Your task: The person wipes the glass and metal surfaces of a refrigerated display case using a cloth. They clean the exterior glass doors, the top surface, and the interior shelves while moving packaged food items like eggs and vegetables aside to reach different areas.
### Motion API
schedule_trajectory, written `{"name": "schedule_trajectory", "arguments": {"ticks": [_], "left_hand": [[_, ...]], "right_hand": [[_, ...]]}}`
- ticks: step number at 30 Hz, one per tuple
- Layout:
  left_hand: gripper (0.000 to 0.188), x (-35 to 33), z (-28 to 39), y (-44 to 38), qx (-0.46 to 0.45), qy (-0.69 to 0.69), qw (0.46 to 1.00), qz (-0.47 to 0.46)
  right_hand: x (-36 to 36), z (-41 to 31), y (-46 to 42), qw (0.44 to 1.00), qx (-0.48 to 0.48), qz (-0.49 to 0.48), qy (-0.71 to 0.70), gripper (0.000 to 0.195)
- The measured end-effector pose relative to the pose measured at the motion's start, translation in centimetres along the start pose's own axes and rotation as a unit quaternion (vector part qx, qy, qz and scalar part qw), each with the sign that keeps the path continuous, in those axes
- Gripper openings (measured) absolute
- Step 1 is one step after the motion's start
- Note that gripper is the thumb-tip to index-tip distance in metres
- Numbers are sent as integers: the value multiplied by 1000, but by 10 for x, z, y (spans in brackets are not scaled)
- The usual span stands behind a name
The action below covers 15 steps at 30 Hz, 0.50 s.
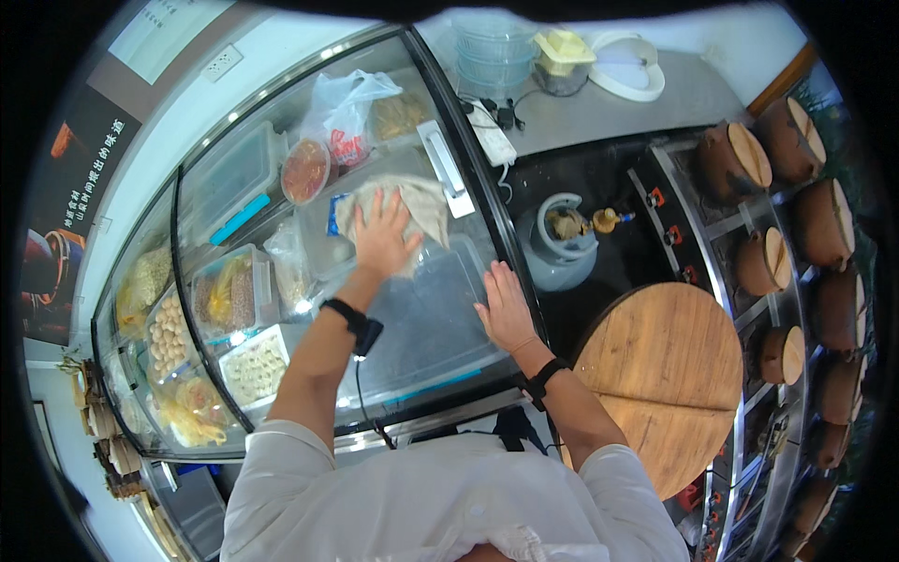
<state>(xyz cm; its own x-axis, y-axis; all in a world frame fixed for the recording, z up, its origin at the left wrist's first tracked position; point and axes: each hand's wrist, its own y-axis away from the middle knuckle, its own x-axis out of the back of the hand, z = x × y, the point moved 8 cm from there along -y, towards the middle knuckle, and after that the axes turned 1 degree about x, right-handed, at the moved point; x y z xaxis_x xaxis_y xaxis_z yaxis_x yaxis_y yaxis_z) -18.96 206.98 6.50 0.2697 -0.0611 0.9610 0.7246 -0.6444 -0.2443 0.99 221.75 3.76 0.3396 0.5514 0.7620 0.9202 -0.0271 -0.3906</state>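
Observation:
My left hand (383, 239) presses flat on a crumpled beige cloth (428, 200), fingers spread, on the glass top (449, 239) of a display case. Some of the cloth is hidden beneath the hand. Close to the black right edge of the case, my right hand (507, 309) rests with its palm down and nothing in it. Through the glass I see a lidded plastic box (428, 323), a bowl of reddish food (306, 171) and a white plastic bag (348, 105). A white handle (447, 168) sits on the glass beside the cloth.
Right of the case stand a gas cylinder (562, 246) and a round wooden lid or tabletop (660, 379). Beyond are lidded clay pots (734, 165) on a metal burner rack. A power strip (489, 133) and stacked plastic containers (495, 53) occupy the back counter.

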Motion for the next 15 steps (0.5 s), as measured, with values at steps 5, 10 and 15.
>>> {"name": "schedule_trajectory", "arguments": {"ticks": [5, 10, 15], "left_hand": [[73, 3, -88, -96, 175, 17, 984, -29], [80, -5, 8, -83, -3, 34, 994, -106], [70, -24, -84, -152, 0, 44, 997, -59]], "right_hand": [[-25, 16, -35, 992, -82, -8, 95, 73], [-26, 23, -31, 989, -84, 7, 119, 76], [-28, 15, -39, 990, -76, 4, 118, 75]]}}
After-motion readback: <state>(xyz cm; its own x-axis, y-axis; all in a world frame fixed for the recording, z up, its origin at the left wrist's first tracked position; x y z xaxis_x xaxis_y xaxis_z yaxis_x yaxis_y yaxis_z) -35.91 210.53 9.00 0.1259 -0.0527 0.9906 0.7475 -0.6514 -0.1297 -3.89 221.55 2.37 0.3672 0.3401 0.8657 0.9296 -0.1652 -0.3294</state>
